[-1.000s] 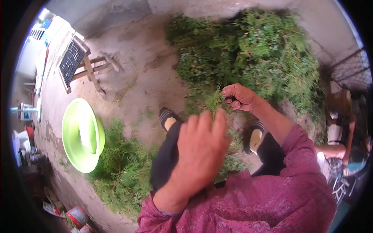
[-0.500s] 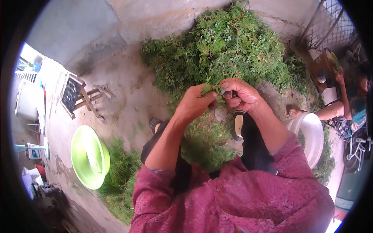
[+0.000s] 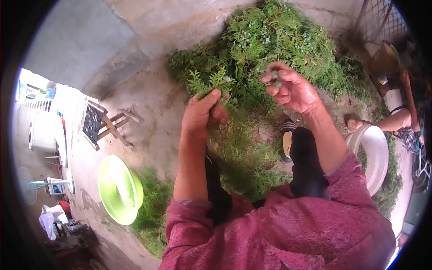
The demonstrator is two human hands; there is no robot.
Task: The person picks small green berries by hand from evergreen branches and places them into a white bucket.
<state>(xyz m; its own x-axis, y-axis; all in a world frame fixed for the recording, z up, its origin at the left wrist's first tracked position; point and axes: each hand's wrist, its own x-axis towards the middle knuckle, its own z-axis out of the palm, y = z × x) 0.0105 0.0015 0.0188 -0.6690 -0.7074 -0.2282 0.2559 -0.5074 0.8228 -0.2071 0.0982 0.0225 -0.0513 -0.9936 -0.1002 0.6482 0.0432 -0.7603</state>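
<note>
My left hand [image 3: 203, 110] is closed round a small green conifer sprig [image 3: 216, 83], its flat leafy tips showing above my thumb. Up and to the right, my right hand [image 3: 294, 90] has its fingers curled around a few small bluish-green cones [image 3: 277, 84]. The two hands are apart. Behind them lies a large heap of conifer branches [image 3: 279, 40] dotted with similar pale cones. Loose green clippings [image 3: 247, 166] cover the ground between my legs.
A lime-green basin [image 3: 106, 191] stands at left beside more greenery [image 3: 155, 198]. A wooden folding stool [image 3: 105, 126] is farther back. On the right are a white bucket [image 3: 375, 157] and another person's leg [image 3: 389, 122]. A wall [image 3: 157, 27] closes the back.
My hands, together at the sprig before, have separated. The left moved left and down with the sprig; the right moved up and right with small cones in its fingers.
</note>
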